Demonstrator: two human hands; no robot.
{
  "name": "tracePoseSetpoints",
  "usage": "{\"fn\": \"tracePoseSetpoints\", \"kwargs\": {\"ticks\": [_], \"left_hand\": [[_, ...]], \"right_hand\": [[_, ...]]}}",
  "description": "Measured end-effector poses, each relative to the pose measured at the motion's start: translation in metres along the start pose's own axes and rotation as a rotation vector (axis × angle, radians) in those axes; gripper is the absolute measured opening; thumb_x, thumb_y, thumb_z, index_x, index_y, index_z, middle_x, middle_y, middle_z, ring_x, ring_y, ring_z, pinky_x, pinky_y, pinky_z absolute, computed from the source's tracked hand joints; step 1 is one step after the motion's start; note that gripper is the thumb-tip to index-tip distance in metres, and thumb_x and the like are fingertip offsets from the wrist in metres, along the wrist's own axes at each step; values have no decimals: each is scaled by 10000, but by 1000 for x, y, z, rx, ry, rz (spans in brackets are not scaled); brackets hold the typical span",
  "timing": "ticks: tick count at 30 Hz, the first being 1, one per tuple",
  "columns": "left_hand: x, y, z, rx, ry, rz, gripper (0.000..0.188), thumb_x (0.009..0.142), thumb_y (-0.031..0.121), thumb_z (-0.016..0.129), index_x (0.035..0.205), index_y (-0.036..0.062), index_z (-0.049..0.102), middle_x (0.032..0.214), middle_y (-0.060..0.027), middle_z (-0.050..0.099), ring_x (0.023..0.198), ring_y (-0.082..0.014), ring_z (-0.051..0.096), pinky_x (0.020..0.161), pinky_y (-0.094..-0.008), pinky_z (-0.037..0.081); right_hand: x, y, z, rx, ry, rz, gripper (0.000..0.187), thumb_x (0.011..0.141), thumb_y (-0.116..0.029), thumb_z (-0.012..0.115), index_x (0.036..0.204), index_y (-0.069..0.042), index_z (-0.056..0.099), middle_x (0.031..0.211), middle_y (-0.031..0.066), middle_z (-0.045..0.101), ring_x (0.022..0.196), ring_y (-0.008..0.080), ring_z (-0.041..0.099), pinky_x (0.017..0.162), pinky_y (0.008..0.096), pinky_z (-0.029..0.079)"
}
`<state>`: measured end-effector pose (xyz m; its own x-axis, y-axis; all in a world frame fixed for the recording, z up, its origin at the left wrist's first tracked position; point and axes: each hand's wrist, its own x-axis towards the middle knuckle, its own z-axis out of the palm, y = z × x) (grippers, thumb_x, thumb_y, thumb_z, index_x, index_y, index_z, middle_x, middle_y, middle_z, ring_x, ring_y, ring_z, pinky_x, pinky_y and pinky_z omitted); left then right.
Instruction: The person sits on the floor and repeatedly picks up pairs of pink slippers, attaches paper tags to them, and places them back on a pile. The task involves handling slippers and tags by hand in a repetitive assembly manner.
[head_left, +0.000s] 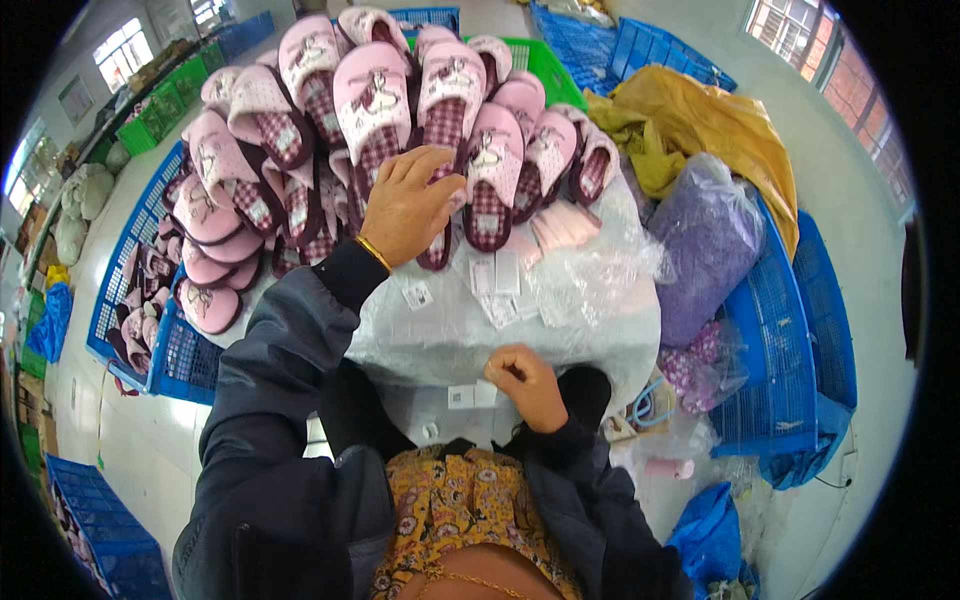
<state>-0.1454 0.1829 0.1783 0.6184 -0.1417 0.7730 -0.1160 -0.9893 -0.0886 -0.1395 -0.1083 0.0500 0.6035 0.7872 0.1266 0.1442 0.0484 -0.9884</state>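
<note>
My left hand [405, 205] reaches over the slipper pile, its fingers curved and thumb apart across the checked insole of a pink slipper [450, 85]. Part of that slipper shows between thumb and fingers, and its heel end sticks out below the hand. Beside it stands another pink slipper [372, 85] with a dark checked insole. Close to my body, my right hand [530, 388] is closed, thumb and forefinger pinched at the edge of a small white label strip [470, 396]. More white labels [495, 275] lie on the plastic-covered table [410, 330] below the slippers.
Blue crates [185, 350] with more slippers stand to the left. A green crate [560, 75] is behind the pile. At right are a purple filled plastic bag [705, 240], a yellow cloth [720, 120] and blue crates [765, 350]. Pale pink pieces [565, 225] rest on the table.
</note>
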Motion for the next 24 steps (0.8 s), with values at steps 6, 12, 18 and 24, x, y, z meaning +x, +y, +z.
{"fn": "tracePoseSetpoints", "kwargs": {"ticks": [6, 12, 18, 24], "left_hand": [[66, -34, -7, 168, 43, -33, 340, 774, 98, 664, 1113, 118, 664, 1317, -102, 544, 1254, -310, 478, 1046, -465, 352], [86, -72, -26, 341, -325, 349, 365, 764, 88, 657, 1122, 156, 670, 1448, -106, 478, 1376, -301, 396, 1106, -472, 325], [98, -95, -13, 611, -396, 439, 175, 818, 133, 635, 986, 147, 683, 1359, -91, 540, 1280, -276, 474, 1011, -428, 395], [87, -110, -16, 673, -274, 433, 195, 830, 136, 602, 1024, 140, 617, 1265, -84, 589, 1206, -267, 531, 1025, -420, 395]], "right_hand": [[-8, 13, -8, 184, 27, 34, 93, 934, -105, 675, 980, -31, 640, 969, -7, 585, 844, 73, 512, 776, 245, 432], [-13, 20, -19, 259, 82, 142, 118, 942, -123, 676, 989, -21, 639, 907, -34, 578, 805, 49, 490, 726, 221, 405], [-11, 30, -12, 294, 83, 157, 121, 931, -114, 691, 973, -5, 658, 862, -40, 593, 786, 49, 501, 707, 227, 435], [-11, 10, -10, 185, 61, 161, 106, 936, -107, 665, 954, -7, 636, 864, -44, 576, 792, 43, 485, 706, 219, 413]]}}
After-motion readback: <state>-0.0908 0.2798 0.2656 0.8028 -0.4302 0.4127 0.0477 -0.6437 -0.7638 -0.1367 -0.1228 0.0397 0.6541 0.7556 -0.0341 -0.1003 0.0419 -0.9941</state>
